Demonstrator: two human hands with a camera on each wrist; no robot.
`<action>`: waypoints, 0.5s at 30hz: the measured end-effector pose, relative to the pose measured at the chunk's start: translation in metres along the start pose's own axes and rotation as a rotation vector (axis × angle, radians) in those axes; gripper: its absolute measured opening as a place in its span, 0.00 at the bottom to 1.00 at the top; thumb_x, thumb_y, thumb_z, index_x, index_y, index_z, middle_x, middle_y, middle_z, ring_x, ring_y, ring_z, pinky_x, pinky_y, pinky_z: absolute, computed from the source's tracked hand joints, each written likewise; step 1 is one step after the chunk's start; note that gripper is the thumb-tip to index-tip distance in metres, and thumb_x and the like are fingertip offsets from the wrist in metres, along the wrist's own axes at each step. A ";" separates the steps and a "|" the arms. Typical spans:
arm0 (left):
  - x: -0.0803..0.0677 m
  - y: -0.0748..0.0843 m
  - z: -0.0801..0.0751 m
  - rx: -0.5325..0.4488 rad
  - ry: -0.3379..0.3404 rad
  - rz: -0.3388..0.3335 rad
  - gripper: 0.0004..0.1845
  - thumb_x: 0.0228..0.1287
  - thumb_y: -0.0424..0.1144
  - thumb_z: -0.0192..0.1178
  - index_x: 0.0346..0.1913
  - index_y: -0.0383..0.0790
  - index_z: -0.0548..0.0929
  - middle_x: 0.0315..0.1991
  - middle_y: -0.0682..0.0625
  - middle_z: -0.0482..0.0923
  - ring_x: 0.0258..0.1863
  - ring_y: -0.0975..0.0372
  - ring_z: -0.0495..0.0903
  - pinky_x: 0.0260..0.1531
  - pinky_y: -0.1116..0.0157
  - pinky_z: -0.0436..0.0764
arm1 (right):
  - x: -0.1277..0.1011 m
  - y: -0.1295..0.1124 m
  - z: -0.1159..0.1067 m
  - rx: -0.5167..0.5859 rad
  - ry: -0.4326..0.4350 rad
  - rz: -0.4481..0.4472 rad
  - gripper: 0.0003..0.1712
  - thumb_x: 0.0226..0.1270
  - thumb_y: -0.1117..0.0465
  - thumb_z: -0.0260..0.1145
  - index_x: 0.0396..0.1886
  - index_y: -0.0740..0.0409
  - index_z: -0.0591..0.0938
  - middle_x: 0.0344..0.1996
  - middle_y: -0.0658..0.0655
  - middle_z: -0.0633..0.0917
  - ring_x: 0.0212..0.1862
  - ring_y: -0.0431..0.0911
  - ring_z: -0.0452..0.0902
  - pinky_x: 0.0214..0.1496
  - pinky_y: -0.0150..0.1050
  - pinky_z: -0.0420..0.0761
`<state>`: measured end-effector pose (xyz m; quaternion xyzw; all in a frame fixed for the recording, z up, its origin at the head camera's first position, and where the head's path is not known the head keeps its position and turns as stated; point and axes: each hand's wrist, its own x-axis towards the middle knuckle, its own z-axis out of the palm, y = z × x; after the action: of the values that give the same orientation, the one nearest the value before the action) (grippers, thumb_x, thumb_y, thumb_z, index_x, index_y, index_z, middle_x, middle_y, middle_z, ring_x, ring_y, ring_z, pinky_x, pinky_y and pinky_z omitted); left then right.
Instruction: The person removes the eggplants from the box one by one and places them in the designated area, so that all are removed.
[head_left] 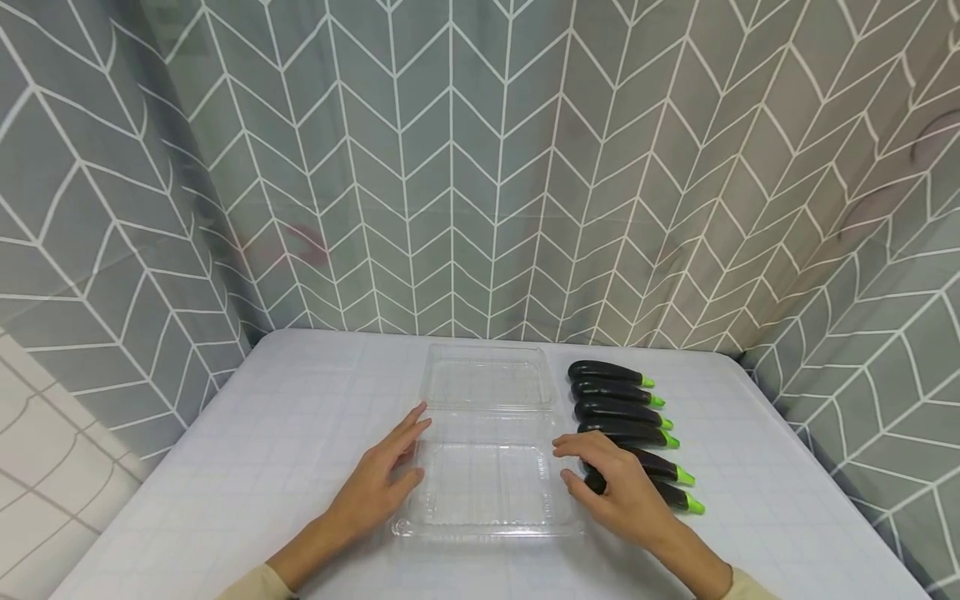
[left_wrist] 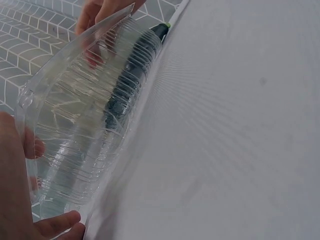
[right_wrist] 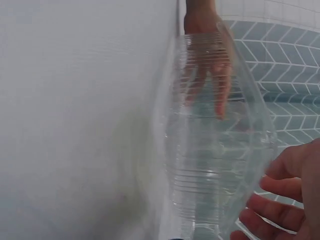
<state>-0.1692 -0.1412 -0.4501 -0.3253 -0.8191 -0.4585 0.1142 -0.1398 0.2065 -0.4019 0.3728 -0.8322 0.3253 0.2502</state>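
See-through plastic box (head_left: 487, 467) lying open on the white table (head_left: 247, 467), ridged bottom, left hand (head_left: 378, 482) and right hand (head_left: 611, 483) flat against its sides, fingers straight, six dark eggplants (head_left: 626, 412) just right of the box

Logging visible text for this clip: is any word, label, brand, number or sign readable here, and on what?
None can be read. The clear plastic clamshell box, the six eggplants, the table cover and the patterned curtain show no print; the left hand and right hand hide no visible label.
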 end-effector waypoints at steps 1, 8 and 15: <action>0.000 0.000 -0.001 0.004 0.001 0.001 0.37 0.56 0.25 0.57 0.70 0.43 0.61 0.72 0.51 0.48 0.66 0.50 0.59 0.57 0.60 0.71 | 0.000 0.000 0.001 -0.005 -0.013 0.018 0.21 0.55 0.69 0.67 0.47 0.44 0.79 0.48 0.47 0.80 0.51 0.43 0.74 0.56 0.26 0.69; 0.002 0.000 -0.001 0.004 0.003 0.014 0.36 0.58 0.26 0.57 0.70 0.44 0.60 0.73 0.50 0.47 0.65 0.50 0.60 0.53 0.55 0.74 | -0.001 0.000 0.010 -0.060 -0.118 0.130 0.21 0.61 0.58 0.66 0.55 0.45 0.76 0.59 0.49 0.74 0.61 0.49 0.66 0.65 0.40 0.63; -0.001 0.000 -0.003 -0.038 -0.002 -0.004 0.33 0.62 0.30 0.57 0.70 0.44 0.60 0.73 0.50 0.46 0.65 0.50 0.60 0.52 0.55 0.75 | 0.006 -0.003 0.021 -0.163 -0.133 0.121 0.28 0.62 0.50 0.65 0.61 0.50 0.73 0.65 0.52 0.67 0.66 0.51 0.59 0.62 0.53 0.66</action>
<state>-0.1689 -0.1437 -0.4491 -0.3261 -0.8111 -0.4739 0.1061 -0.1451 0.1868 -0.4107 0.3211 -0.8916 0.2457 0.2037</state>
